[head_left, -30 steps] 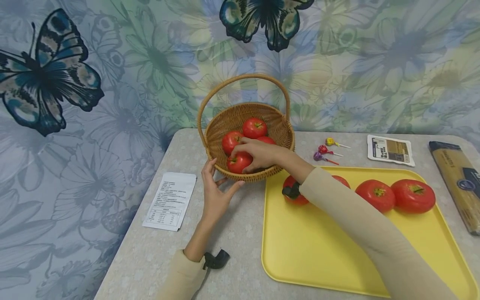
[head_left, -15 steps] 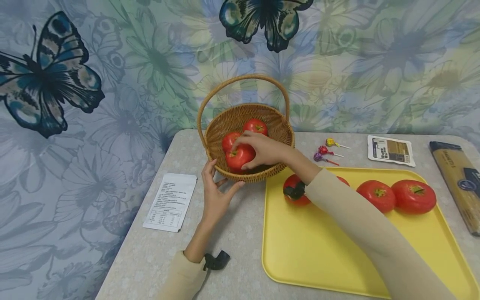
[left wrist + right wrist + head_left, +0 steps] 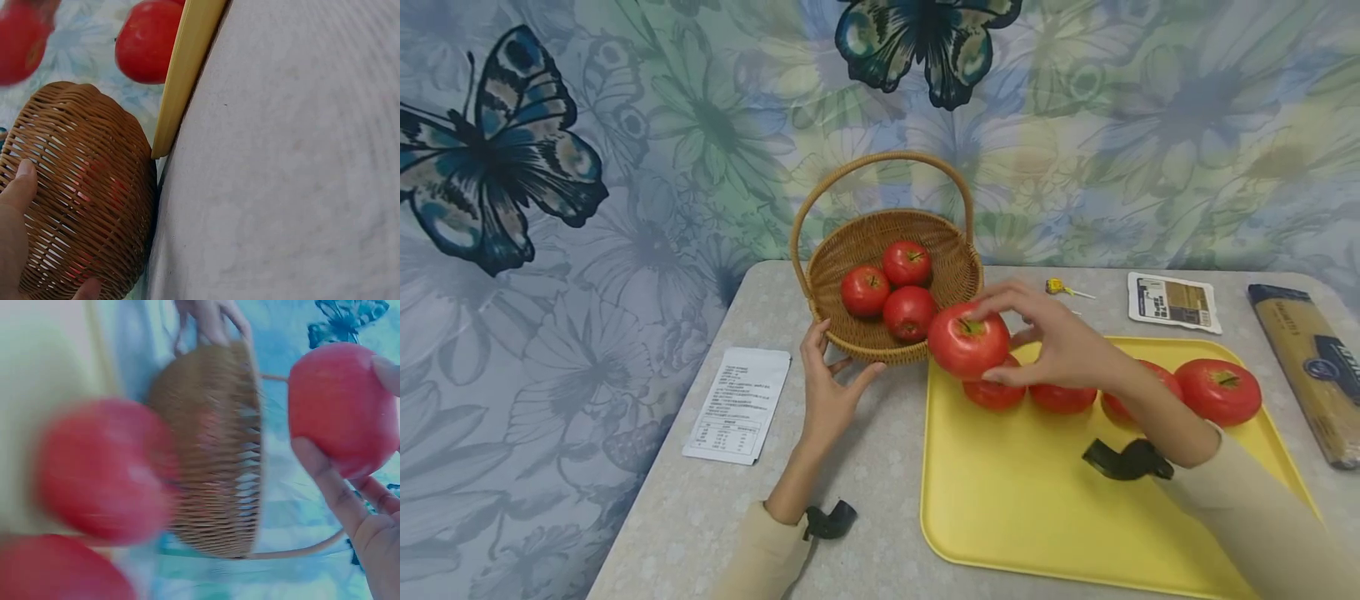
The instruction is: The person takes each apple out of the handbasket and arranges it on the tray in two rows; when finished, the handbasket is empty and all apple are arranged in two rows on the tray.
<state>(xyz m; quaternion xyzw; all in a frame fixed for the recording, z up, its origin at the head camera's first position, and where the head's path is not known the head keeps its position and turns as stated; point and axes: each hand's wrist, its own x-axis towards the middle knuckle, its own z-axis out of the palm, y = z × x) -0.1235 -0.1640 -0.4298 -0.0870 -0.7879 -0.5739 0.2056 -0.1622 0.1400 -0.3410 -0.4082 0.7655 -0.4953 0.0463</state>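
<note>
Now tomato [image 3: 967,341] in right grip [image 3: 1060,350]

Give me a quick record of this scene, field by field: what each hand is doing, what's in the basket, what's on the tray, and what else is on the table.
right hand: holds a tomato above the near left corner of the tray
left hand: rests against the outer wall of the basket
basket contents: three tomatoes
tray: yellow, with a row of tomatoes along its far side, partly hidden by the right hand
table: white packet, lollipop, small printed packet, spaghetti pack
</note>
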